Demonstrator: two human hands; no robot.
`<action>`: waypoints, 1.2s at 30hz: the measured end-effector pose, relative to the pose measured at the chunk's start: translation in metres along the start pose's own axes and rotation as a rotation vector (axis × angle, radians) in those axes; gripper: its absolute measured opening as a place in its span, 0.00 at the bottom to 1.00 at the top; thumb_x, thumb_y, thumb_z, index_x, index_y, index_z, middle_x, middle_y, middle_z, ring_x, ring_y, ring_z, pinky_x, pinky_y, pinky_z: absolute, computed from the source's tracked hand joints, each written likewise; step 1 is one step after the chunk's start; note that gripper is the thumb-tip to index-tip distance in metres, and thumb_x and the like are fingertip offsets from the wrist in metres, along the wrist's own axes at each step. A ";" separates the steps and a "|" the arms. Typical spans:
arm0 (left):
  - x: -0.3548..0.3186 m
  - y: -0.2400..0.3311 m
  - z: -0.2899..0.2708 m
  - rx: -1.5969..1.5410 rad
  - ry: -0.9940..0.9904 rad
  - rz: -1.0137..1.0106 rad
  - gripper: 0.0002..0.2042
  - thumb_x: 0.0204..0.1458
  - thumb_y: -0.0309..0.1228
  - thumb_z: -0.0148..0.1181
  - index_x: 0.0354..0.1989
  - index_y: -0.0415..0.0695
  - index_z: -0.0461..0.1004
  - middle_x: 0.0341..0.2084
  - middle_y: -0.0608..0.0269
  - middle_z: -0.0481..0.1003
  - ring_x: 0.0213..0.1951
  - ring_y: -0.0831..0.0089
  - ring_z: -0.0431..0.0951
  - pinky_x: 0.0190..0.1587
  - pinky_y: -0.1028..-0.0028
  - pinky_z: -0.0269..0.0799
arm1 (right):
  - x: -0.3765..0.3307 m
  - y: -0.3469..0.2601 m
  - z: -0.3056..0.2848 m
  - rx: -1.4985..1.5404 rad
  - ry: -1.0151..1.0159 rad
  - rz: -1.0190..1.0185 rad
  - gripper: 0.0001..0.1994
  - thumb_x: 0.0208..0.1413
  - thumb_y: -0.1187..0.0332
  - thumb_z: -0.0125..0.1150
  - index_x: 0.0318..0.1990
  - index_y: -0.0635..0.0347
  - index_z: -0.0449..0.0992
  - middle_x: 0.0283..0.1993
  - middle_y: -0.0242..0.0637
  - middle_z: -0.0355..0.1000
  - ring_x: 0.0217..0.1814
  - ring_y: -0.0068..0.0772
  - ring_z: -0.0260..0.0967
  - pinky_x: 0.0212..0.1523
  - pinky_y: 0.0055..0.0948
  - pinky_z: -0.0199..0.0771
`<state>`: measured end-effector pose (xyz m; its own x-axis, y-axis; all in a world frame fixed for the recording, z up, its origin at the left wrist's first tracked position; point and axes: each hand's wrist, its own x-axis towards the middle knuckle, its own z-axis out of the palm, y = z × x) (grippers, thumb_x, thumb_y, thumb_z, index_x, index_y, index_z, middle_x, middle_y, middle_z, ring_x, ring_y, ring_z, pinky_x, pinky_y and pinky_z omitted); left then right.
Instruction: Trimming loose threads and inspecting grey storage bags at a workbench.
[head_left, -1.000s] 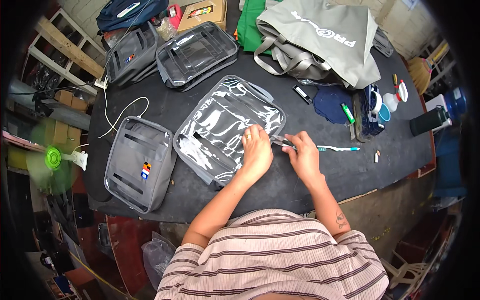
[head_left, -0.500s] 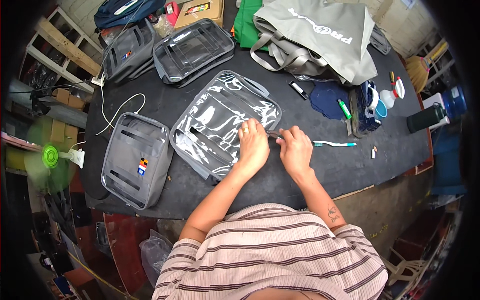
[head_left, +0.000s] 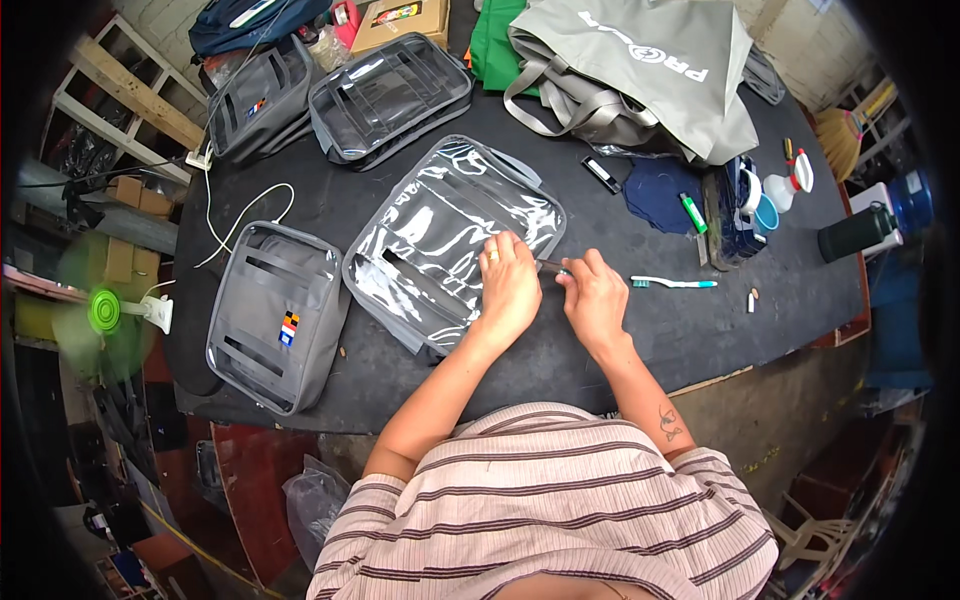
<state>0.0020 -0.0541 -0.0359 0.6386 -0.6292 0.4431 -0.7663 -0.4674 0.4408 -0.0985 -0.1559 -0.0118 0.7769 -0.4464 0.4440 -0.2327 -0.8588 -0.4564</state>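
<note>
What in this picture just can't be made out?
- Head view: whatever the right hand pinches at the clear pouch edge is hidden by its fingers.
- The pouch part under the left hand is covered.
- The two tiny pale bits past the toothbrush are too small to identify.

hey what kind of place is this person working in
Probably a small workshop or storeroom where bags are packed or finished. Several clear-fronted grey pouches lie on a black worktable, a grey tote bag lies at the back, and wooden shelving with boxes and a green fan stand alongside.
</note>
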 end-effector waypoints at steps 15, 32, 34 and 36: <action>-0.006 -0.015 -0.025 -0.278 -0.140 -0.114 0.05 0.47 0.17 0.52 0.32 0.38 0.68 0.40 0.48 0.65 0.44 0.49 0.65 0.49 0.56 0.62 | 0.002 -0.012 -0.014 0.024 -0.169 -0.062 0.09 0.46 0.70 0.66 0.36 0.61 0.79 0.31 0.38 0.68 0.32 0.45 0.71 0.34 0.38 0.70; 0.022 -0.008 -0.010 -0.185 -0.048 0.115 0.02 0.41 0.23 0.61 0.23 0.38 0.75 0.30 0.58 0.72 0.36 0.59 0.73 0.39 0.62 0.68 | 0.017 0.022 0.051 1.113 -0.034 0.604 0.14 0.49 0.83 0.59 0.41 0.61 0.63 0.28 0.30 0.72 0.31 0.17 0.68 0.33 0.17 0.67; 0.021 -0.008 -0.005 -0.054 -0.051 0.220 0.03 0.42 0.23 0.58 0.26 0.37 0.73 0.32 0.55 0.71 0.37 0.57 0.71 0.40 0.61 0.67 | 0.016 0.019 0.051 1.142 -0.022 0.585 0.15 0.48 0.83 0.59 0.41 0.61 0.63 0.28 0.30 0.71 0.31 0.17 0.68 0.33 0.17 0.67; 0.018 -0.010 -0.001 0.096 -0.014 0.292 0.06 0.43 0.22 0.56 0.31 0.35 0.71 0.34 0.52 0.69 0.39 0.56 0.71 0.41 0.60 0.66 | 0.013 0.021 0.054 1.133 -0.027 0.592 0.15 0.48 0.83 0.60 0.41 0.61 0.63 0.28 0.30 0.71 0.31 0.17 0.68 0.33 0.17 0.67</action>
<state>0.0215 -0.0602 -0.0315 0.3903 -0.7534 0.5293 -0.9207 -0.3221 0.2204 -0.0619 -0.1665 -0.0570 0.7406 -0.6692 -0.0606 0.0708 0.1674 -0.9833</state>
